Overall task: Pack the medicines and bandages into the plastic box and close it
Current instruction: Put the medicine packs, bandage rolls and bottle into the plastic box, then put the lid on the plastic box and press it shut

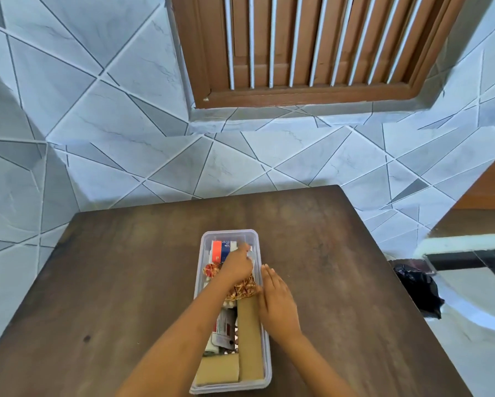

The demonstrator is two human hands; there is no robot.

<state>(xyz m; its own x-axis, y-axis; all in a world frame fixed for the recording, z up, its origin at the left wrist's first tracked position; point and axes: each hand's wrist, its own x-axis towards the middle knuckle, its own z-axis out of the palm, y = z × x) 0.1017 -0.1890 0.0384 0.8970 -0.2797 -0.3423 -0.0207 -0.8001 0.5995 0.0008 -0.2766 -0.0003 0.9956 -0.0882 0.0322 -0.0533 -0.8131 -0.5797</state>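
Observation:
A clear plastic box (202, 253) lies lengthwise on the dark wooden table (111, 282), with no lid on it. Inside are a red, white and blue carton (221, 250) at the far end, red-and-gold foil strips (244, 289), a white sachet (224, 328) and tan bandage rolls (250, 339) at the near end. My left hand (237, 265) reaches into the far half with fingers curled over the contents; blur hides whether it grips anything. My right hand (274, 302) rests flat against the box's right wall, holding nothing.
The table stands against a tiled wall below a brown shuttered window (312, 47). Right of the table, on the floor, lies a black bag (418, 287) beside a white and black frame (469, 253). No lid is in view.

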